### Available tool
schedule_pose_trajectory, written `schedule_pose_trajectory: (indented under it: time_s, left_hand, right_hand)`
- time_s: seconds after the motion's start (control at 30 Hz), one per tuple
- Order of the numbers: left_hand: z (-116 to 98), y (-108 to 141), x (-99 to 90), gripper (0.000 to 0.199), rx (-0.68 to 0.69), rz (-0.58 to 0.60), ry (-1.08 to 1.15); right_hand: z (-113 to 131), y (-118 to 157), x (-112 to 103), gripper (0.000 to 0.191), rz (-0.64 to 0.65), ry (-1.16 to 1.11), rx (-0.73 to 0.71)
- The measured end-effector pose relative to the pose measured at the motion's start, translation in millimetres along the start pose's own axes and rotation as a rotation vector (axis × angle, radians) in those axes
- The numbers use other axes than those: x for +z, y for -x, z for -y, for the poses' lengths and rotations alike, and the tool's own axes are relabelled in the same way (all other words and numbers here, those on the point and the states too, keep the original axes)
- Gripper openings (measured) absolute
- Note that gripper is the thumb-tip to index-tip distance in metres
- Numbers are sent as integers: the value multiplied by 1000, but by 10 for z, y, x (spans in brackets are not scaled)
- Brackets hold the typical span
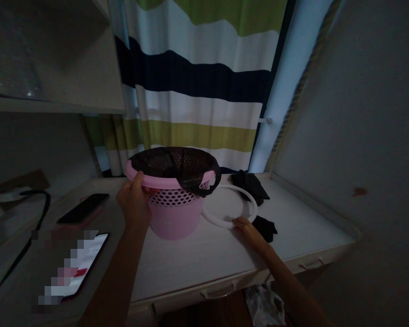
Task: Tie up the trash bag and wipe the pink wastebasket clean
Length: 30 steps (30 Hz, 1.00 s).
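Observation:
A pink plastic wastebasket (175,220) with a perforated upper wall stands on the desk. A black trash bag (153,161) lines it and hangs over the rim at the right and back; the pink rim shows at the front left. My left hand (135,200) grips that rim, thumb on top and fingers beneath. To the basket's right, a white ring (221,222) lies on or just above the desk, its left side close to the basket. My right hand (247,230) is closed on the ring's front edge.
Black plastic bags (250,184) lie behind and beside the ring. At the left are a dark phone (83,209), a lit phone (88,261) and a black cable (42,218). A striped curtain (197,109) hangs behind the desk (177,268); a shelf (54,106) juts out upper left.

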State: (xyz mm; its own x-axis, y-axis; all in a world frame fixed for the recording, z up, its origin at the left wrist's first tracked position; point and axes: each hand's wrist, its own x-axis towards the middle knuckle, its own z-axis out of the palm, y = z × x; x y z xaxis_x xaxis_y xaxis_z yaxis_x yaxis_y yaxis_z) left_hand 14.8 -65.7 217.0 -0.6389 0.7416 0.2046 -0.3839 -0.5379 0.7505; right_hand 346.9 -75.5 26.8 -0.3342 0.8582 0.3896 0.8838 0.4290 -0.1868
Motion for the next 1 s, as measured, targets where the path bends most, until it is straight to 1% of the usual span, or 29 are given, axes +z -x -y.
schedule_pose_trajectory:
  time_s: [0.1, 0.23, 0.37, 0.5, 0.67, 0.8, 0.9, 1.0]
  left_hand:
    - [-7, 9, 3, 27, 4, -6, -6]
    - [-4, 7, 4, 27, -5, -5, -6]
    - [-3, 10, 1, 27, -7, -6, -12]
    - [-9, 32, -2, 27, -14, 16, -1]
    - [-6, 40, -7, 26, -28, 17, -42]
    - [6, 31, -9, 25, -19, 43, -3]
    - [9, 34, -8, 26, -18, 62, 8]
    - [11, 39, -8, 26, -25, 57, 10]
  right_hand:
    - [-12, 45, 54, 24, 8, -17, 12]
    - [-31, 90, 116, 24, -35, -53, 36]
    - [-101, 121, 126, 24, -53, -124, 55]
    - [-208, 147, 123, 27, -51, -169, 34]
    - [-322, 167, 128, 29, -95, -146, 76]
    - [-310, 170, 96, 32, -86, -120, 52]
    - [-295, 194, 85, 41, -120, -50, 19]
    - [-328, 240, 97, 53, -190, 36, 33]
